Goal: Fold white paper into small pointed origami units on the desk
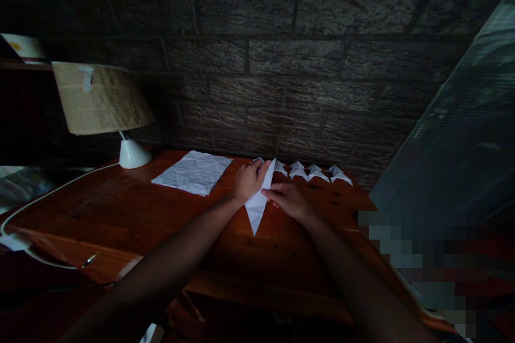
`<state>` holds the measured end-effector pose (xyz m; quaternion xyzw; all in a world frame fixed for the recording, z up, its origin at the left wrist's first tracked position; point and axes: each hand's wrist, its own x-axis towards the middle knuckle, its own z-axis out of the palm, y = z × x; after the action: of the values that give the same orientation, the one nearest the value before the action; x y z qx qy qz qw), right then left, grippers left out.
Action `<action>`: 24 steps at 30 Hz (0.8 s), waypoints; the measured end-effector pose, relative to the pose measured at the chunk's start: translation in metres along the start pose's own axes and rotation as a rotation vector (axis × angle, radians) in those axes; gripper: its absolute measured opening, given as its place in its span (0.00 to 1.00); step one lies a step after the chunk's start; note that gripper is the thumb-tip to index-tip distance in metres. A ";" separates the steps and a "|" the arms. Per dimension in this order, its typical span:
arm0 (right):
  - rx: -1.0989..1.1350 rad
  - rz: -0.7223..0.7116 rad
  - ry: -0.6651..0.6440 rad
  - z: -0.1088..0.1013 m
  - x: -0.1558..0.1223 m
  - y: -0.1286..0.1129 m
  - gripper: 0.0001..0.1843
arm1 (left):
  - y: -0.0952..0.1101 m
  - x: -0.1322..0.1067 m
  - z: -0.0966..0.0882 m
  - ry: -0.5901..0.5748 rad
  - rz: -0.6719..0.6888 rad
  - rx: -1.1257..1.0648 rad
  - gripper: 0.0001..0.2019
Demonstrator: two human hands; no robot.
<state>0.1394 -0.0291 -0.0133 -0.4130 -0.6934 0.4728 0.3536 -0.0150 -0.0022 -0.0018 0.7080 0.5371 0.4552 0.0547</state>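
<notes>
A white sheet folded into a long pointed shape (pixel 257 206) lies on the reddish wooden table (pixel 120 209), its tip toward me. My left hand (pixel 249 179) is curled over its far left edge, fingers pressed together on the paper. My right hand (pixel 287 198) rests on the paper's right edge, fingers bent and pinching the fold. Both hands hold the same piece down against the table.
A creased flat sheet of white paper (pixel 195 171) lies left of my hands. Several small folded paper pieces (pixel 314 172) stand in a row at the far edge by the brick wall. A white-based lamp (pixel 131 153) with a paper shade and its cord sit at left.
</notes>
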 end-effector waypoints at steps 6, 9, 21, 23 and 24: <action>-0.075 -0.022 0.013 0.000 0.001 0.002 0.16 | -0.005 0.001 0.006 0.023 0.051 -0.207 0.21; -0.067 -0.032 0.019 -0.001 0.001 0.000 0.14 | -0.006 0.003 0.009 0.075 0.025 -0.242 0.21; -0.117 -0.015 -0.113 -0.001 -0.001 -0.001 0.14 | 0.004 0.005 0.003 0.094 0.018 -0.270 0.26; -0.093 0.009 -0.129 0.000 -0.003 -0.006 0.14 | 0.005 0.005 0.002 0.153 -0.003 -0.292 0.26; -0.079 0.014 -0.126 0.001 -0.003 -0.009 0.13 | 0.006 0.006 0.001 0.184 -0.017 -0.297 0.26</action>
<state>0.1380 -0.0340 -0.0053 -0.4010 -0.7295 0.4725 0.2894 -0.0102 0.0006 0.0040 0.6429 0.4728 0.5919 0.1135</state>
